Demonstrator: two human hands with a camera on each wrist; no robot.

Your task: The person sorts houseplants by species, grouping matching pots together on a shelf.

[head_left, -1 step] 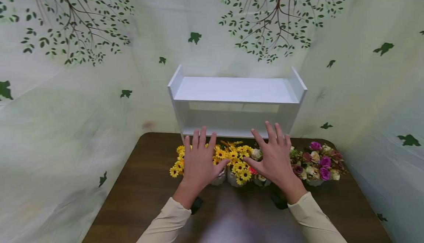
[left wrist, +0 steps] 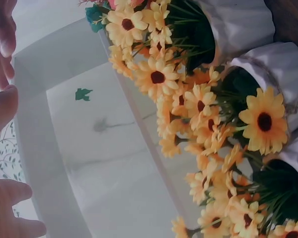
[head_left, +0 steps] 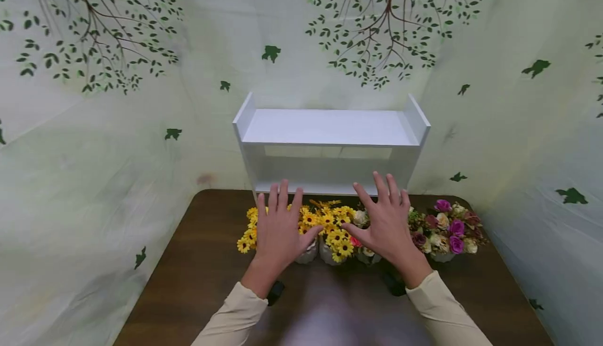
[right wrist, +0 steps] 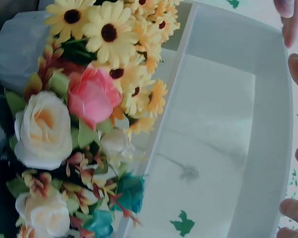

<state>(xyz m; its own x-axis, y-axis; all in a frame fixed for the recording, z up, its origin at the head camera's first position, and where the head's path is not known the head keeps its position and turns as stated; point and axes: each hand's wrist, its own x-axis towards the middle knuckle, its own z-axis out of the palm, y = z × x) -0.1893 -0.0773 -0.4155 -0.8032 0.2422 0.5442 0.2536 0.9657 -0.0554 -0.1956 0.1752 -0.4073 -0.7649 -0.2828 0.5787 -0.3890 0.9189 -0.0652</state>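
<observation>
My left hand (head_left: pixel 281 231) is spread with straight fingers above the yellow daisy-like flowers (head_left: pixel 335 223), covering part of them. Fingers also spread, my right hand (head_left: pixel 388 225) hovers over the mixed flowers, hiding some. Neither hand holds anything. The left wrist view shows yellow blooms with dark centres (left wrist: pixel 157 78) in ribbed white pots (left wrist: pixel 243 27). In the right wrist view, a cream rose (right wrist: pixel 43 131) and a pink rose (right wrist: pixel 93 94) stand by more yellow flowers. Purple and cream flowers (head_left: pixel 456 228) fill a pot to the right of my right hand.
Behind the row of pots stands a white two-tier shelf (head_left: pixel 330 126) with raised sides. The pots are on a dark brown table (head_left: pixel 193 262). A pale backdrop with painted branches and green leaves (head_left: pixel 270 53) hangs behind and at the sides.
The whole head view has shifted slightly, so the shelf, flowers and hands appear a little further left. Both hands keep the same spread pose.
</observation>
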